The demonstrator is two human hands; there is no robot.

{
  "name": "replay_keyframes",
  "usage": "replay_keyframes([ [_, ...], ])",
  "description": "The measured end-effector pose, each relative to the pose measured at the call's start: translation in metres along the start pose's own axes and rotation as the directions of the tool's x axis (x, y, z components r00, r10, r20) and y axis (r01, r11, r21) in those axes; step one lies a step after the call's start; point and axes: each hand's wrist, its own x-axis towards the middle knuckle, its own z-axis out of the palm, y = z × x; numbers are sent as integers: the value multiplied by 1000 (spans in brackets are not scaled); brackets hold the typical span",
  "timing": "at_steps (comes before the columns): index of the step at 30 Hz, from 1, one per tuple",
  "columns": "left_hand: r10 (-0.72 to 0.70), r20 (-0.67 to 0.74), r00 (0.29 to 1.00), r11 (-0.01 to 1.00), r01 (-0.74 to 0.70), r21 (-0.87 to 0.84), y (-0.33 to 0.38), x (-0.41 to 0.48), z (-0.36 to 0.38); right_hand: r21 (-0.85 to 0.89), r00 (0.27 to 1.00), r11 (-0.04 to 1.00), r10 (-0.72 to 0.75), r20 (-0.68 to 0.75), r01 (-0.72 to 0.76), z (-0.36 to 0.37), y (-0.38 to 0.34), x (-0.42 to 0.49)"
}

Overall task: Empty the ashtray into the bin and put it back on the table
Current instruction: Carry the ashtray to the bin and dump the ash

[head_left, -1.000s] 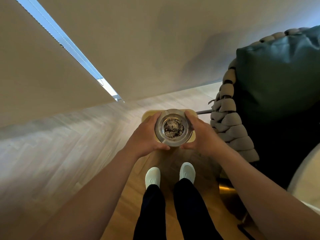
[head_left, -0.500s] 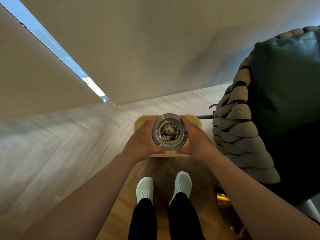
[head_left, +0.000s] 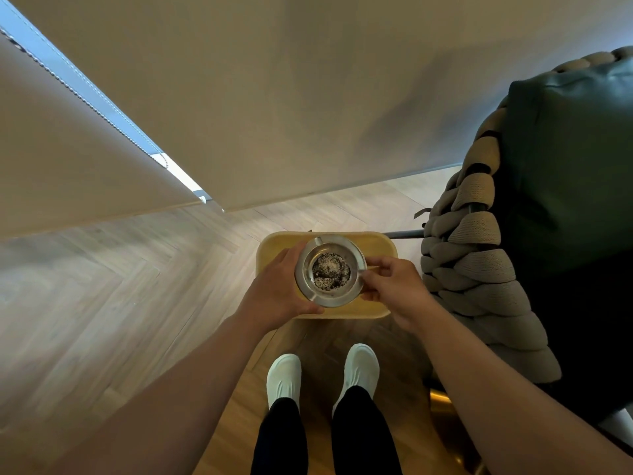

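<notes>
A round metal ashtray [head_left: 309, 290] full of grey-black ash is held level in front of me. It hovers above a pale yellow, rounded-rectangular top [head_left: 378, 243] that stands on the floor. Whether that top is a bin lid or a small table, I cannot tell. My left hand [head_left: 276, 293] cups the ashtray's left side, thumb along the near rim. My right hand [head_left: 394, 286] pinches the right rim with its fingertips. A thin pale sliver shows at those fingertips; what it is cannot be made out.
A chunky woven beige chair [head_left: 479, 269] with a dark green cushion [head_left: 568, 166] stands close on the right. Beige roller blinds [head_left: 274, 97] hang ahead and to the left. Herringbone wood floor [head_left: 120, 286] spreads left. My white shoes [head_left: 284, 375] stand just behind the yellow top.
The yellow top shows more fully under the ashtray. My right hand went from cupping the ashtray's side to pinching its right rim. The left hand keeps its grip.
</notes>
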Motion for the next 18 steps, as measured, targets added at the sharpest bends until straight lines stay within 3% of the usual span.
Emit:
replay_keyframes([
  [5, 10, -20, 1000, 1000, -10, -11, 5, 0, 0, 248, 991, 960, 130, 20, -131, -4, -2, -1],
  [18, -5, 30, 1000, 999, 4, 33, 6, -5, -2, 128, 982, 976, 163, 100, -175, -11, 3, 0],
])
